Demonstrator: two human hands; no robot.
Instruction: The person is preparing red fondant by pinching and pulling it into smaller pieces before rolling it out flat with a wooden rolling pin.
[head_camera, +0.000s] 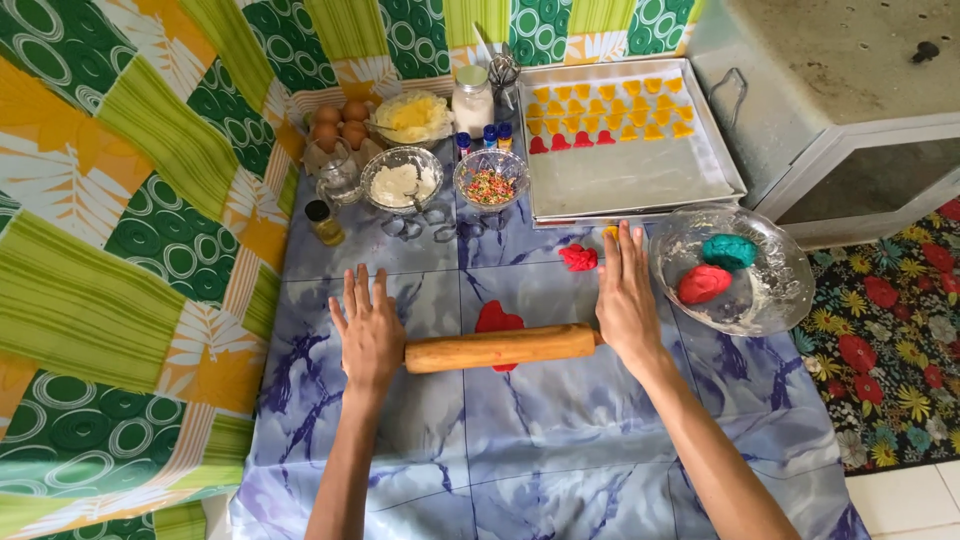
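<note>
Two hands are laid flat on a rolling pin (500, 348), one at each end. The left hand (368, 335) is pressed palm-down on the pin's left handle, fingers open and spread, pointing away from the body; nothing is gripped. The right hand (626, 300) is set the same way on the right handle, fingers straight, close together, open. The pin lies across a blue marbled sheet (560, 440), approx. level btwn the two palms.

Under the pin, btwn the hands, a flattened red dough (493, 320) is seen, its upper part showing beyond the pin, a small bit below it. Just left of the right fingertips a red lump (578, 258) lies on the sheet. Right of the right fingers a glass bowl (770, 300) is placed, w/ a red ball (704, 284) and a teal ball (729, 250) inside.

Beyond the right fingertips a baking tray (630, 175) is set, w/ yellow cut-outs (610, 108) in rows and red cut-outs (572, 141) at the row's left end. Beyond the left fingertips a flour bowl (401, 180) and a sprinkles bowl (490, 185) are found, plus a small bottle (323, 222) to the left. Farthest off: eggs (340, 122), a butter bowl (411, 116), a white jar (472, 100).
</note>
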